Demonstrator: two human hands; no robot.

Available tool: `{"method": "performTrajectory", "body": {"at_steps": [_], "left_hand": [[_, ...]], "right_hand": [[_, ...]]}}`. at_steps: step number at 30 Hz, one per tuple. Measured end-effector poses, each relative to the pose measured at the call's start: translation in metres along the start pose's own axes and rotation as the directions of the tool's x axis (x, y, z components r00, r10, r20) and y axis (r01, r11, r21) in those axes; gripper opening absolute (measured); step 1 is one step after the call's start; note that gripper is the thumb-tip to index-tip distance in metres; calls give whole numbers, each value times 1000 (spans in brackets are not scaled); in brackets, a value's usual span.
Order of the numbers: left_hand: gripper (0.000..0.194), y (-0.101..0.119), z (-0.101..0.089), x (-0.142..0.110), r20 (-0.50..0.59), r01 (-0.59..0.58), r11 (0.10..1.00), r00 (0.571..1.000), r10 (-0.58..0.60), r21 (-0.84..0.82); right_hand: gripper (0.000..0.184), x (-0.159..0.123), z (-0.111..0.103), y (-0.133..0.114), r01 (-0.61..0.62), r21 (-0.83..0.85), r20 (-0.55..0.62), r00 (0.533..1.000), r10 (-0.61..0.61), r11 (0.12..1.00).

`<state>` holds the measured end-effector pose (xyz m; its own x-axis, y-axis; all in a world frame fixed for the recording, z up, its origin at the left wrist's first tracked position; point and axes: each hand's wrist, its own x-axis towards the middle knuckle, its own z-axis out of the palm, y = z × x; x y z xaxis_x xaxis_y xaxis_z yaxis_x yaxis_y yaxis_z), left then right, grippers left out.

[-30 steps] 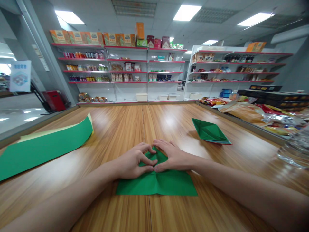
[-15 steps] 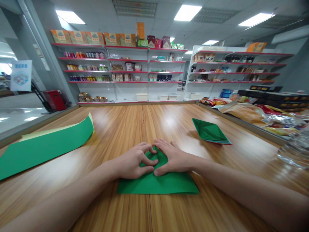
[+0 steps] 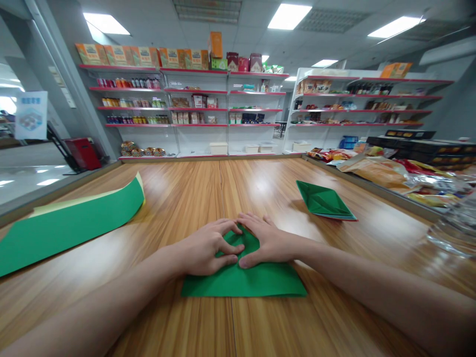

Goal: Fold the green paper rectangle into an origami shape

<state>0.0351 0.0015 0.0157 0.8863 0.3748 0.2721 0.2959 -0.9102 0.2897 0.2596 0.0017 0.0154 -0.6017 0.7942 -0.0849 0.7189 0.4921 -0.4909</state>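
Observation:
A green paper sheet (image 3: 253,282) lies flat on the wooden table (image 3: 186,198) right in front of me, its far part folded into a point. My left hand (image 3: 208,248) rests on the paper's left side, fingers curled and pressing the fold down. My right hand (image 3: 269,243) presses the right side, thumb tip meeting the left thumb at the middle crease. Both hands hide most of the folded flaps. A finished green folded paper boat (image 3: 323,201) lies farther off to the right.
A stack of large green and yellow paper sheets (image 3: 67,223) lies at the left with one corner curling up. Snack bags and boxes (image 3: 390,171) fill a tray along the right edge. Store shelves (image 3: 186,109) stand behind the table.
Both hands stay pressed on the paper; the thumbs slid slightly along the fold, and the view shifted a little.

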Motion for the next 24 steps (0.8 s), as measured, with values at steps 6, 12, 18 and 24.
{"method": "performTrajectory", "body": {"at_steps": [6, 12, 18, 24], "left_hand": [[28, -3, 1, -2, 58, 12, 999, 998, -10, -33], [31, -4, 0, -2, 110, 42, 999, 993, -41, -7], [33, -1, -1, -1, 127, 15, 999, 992, -20, 41], [34, 1, -2, 2, 161, -7, 1000, 987, 4, 24]], "right_hand": [[107, -4, -4, -1, 14, -94, -10, 1000, -15, 995], [113, -5, -12, 2, -8, -145, 68, 998, 19, 989], [123, -8, -25, 10, -44, -169, 159, 985, 71, 985], [125, -13, -36, 8, -55, -209, 235, 966, 105, 976]]}}
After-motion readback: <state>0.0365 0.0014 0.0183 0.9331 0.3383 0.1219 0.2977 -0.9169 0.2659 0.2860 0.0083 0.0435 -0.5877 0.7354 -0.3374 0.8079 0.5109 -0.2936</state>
